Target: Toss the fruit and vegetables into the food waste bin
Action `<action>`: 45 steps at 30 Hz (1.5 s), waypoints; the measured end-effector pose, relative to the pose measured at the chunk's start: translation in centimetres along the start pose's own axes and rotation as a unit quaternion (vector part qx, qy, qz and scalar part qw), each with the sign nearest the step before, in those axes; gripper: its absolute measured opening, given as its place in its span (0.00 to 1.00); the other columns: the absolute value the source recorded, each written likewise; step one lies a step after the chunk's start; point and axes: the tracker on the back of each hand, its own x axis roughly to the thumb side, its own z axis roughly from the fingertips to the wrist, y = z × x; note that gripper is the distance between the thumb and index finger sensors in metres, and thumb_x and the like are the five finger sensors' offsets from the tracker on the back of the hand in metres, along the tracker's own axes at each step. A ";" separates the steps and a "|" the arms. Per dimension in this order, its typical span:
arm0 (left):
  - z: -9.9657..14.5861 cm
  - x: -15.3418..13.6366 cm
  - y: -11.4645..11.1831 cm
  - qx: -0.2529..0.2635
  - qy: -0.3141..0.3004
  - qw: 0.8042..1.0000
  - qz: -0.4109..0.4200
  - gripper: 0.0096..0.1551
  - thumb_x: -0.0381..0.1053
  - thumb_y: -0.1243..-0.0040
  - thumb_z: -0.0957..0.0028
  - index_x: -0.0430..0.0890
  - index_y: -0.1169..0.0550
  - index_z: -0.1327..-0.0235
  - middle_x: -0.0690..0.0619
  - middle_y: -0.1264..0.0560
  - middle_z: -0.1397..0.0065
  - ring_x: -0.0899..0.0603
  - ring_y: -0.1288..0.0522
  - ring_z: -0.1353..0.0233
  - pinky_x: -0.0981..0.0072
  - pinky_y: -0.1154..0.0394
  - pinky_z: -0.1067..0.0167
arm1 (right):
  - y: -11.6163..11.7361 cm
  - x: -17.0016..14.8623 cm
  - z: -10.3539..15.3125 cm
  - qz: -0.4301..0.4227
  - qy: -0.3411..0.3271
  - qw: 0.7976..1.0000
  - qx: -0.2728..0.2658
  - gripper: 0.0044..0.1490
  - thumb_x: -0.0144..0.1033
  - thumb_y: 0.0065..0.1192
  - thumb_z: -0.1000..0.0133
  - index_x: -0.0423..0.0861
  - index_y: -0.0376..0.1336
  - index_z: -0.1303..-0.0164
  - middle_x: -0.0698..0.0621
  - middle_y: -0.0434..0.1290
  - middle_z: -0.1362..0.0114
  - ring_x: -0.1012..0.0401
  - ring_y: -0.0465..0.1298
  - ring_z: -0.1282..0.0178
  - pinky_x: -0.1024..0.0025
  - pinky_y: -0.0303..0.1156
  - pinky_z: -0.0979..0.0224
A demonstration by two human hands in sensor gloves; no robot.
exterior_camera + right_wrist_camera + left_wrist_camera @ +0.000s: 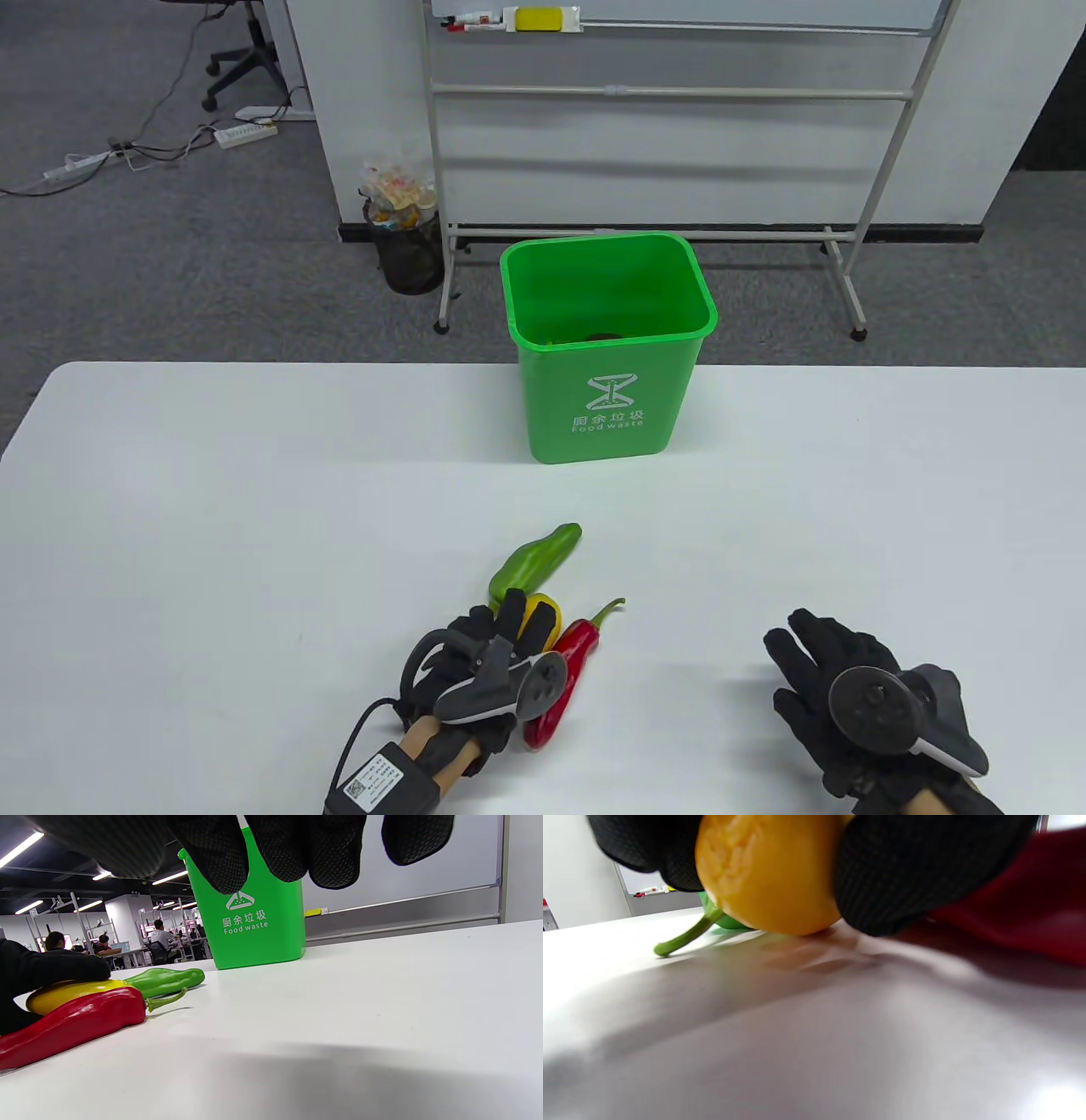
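A green food waste bin (607, 340) stands at the table's far middle; something dark lies at its bottom. A green pepper (534, 560), a yellow pepper (545, 618) and a red chili (570, 666) lie close together at the near middle. My left hand (519, 624) grips the yellow pepper, which touches the table. The left wrist view shows the yellow pepper (772, 874) between gloved fingers (903, 870), with the red chili (1022, 899) beside it. My right hand (814, 654) is open and empty at the near right. The right wrist view shows the bin (250, 912) and the peppers (165, 980).
The white table (212, 509) ends just behind the bin. Beyond it on the floor stand a whiteboard frame (662, 89) and a black mesh waste basket (409, 250).
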 end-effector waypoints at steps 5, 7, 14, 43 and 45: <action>1.7 -1.2 1.5 0.000 0.008 0.998 0.069 0.56 0.51 0.28 0.58 0.42 0.49 0.26 0.30 0.47 0.21 0.20 0.30 0.31 0.29 0.31 0.37 | 0.0 0.0 0.0 -0.002 0.000 1.000 0.002 0.45 0.55 0.57 0.50 0.47 0.58 0.23 0.41 0.55 0.17 0.39 0.62 0.18 0.31 0.57 0.24; 2.7 -1.7 2.2 0.006 0.009 0.994 0.105 0.55 0.51 0.29 0.58 0.41 0.49 0.26 0.29 0.47 0.21 0.20 0.30 0.32 0.30 0.31 0.37 | 0.0 0.0 0.0 -0.002 0.001 1.000 0.004 0.45 0.55 0.57 0.50 0.47 0.58 0.23 0.41 0.55 0.17 0.39 0.62 0.18 0.31 0.57 0.24; 5.2 -1.5 3.3 0.005 -0.099 0.906 0.411 0.54 0.55 0.33 0.55 0.39 0.48 0.25 0.27 0.44 0.22 0.21 0.27 0.34 0.32 0.28 0.39 | 0.0 -0.1 -0.1 -0.005 0.003 1.000 0.010 0.45 0.54 0.57 0.50 0.47 0.58 0.23 0.41 0.55 0.17 0.39 0.62 0.18 0.31 0.56 0.24; -6.8 -8.4 19.0 0.185 0.054 0.773 0.605 0.53 0.67 0.47 0.48 0.36 0.50 0.25 0.26 0.47 0.23 0.21 0.36 0.29 0.29 0.36 0.36 | 0.7 0.3 -0.7 -0.023 0.007 0.999 0.038 0.45 0.54 0.56 0.50 0.47 0.57 0.23 0.41 0.54 0.17 0.38 0.61 0.17 0.31 0.56 0.24; -5.9 -7.5 18.8 0.171 0.038 0.802 0.571 0.52 0.67 0.47 0.48 0.37 0.48 0.24 0.27 0.46 0.23 0.21 0.36 0.29 0.28 0.36 0.36 | 0.6 0.4 -0.6 -0.024 0.005 0.999 0.034 0.45 0.54 0.56 0.50 0.47 0.58 0.23 0.42 0.54 0.17 0.38 0.61 0.18 0.31 0.56 0.24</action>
